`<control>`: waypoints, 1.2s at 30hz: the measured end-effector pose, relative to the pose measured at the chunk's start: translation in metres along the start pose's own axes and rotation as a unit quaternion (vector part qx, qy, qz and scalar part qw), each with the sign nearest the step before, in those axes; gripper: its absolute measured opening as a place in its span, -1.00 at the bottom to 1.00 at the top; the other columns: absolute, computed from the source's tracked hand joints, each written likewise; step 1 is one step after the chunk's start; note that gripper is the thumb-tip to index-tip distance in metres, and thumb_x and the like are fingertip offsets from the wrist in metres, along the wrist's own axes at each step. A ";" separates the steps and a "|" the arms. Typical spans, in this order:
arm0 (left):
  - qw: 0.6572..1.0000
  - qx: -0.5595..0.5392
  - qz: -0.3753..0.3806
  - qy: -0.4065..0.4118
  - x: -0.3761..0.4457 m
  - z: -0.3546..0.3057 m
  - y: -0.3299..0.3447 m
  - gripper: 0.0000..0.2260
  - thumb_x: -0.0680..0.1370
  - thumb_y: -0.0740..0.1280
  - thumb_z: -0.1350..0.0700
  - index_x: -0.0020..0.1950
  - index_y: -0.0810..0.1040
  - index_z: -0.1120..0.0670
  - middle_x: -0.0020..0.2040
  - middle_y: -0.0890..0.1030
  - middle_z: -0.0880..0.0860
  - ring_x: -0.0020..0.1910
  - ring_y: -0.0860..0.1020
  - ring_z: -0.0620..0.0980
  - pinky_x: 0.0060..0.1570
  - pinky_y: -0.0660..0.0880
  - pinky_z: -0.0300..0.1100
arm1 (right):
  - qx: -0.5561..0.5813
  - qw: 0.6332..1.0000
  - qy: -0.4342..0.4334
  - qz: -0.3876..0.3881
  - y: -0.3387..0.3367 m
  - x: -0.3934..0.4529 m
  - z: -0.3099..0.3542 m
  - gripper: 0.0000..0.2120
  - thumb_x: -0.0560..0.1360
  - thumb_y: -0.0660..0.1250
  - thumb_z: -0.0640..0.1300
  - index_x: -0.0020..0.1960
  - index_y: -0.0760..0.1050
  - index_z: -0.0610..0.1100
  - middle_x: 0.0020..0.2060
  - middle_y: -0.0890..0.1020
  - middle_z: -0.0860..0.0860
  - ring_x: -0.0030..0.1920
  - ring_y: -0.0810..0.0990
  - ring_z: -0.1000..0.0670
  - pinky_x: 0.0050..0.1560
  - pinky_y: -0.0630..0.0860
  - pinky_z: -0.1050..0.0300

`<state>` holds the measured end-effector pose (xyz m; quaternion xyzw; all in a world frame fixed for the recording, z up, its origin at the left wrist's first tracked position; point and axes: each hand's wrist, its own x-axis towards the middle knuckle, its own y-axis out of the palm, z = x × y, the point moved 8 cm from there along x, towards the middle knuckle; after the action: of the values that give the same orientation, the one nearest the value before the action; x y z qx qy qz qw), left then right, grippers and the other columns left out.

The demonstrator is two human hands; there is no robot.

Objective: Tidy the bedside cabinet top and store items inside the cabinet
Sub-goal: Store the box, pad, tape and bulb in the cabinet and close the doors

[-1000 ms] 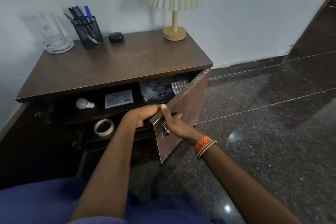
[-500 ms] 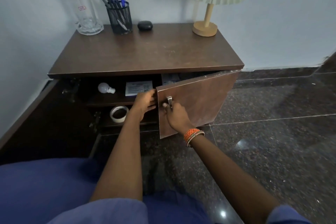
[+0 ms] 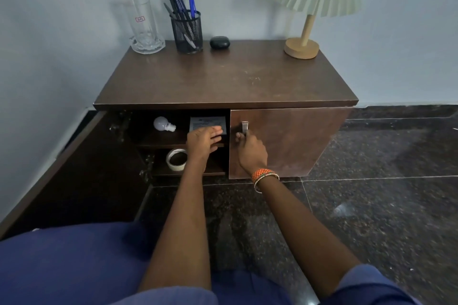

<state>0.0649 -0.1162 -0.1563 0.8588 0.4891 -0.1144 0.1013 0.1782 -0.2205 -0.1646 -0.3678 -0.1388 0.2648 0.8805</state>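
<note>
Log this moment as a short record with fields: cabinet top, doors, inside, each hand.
cabinet top: glass mug, mesh pen holder with pens, black case, lamp
right door: shut or nearly shut
left door: swung wide open
upper shelf: light bulb, printed packet
lower shelf: tape roll
left hand: fingers straight, in front of the open compartment, holding nothing
right hand: fingers curled at the door handle
</note>
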 end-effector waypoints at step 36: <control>0.941 0.163 -0.292 0.052 -0.081 -0.095 -0.311 -0.74 0.57 0.10 0.11 -0.20 0.51 0.12 -0.11 0.58 0.20 -0.18 0.49 0.09 -0.17 0.44 -0.15 | 0.047 0.818 -0.546 0.173 0.114 -0.158 0.340 -0.85 0.46 0.25 -0.18 -0.09 0.54 -0.23 -0.18 0.56 -0.12 -0.15 0.50 -0.09 -0.10 0.47 -0.04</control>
<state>-0.2341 0.0006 -0.0616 0.6877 0.6974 -0.1729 -0.1037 -0.1424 -0.0480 -0.0197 -0.1394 -0.5184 0.5763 0.6162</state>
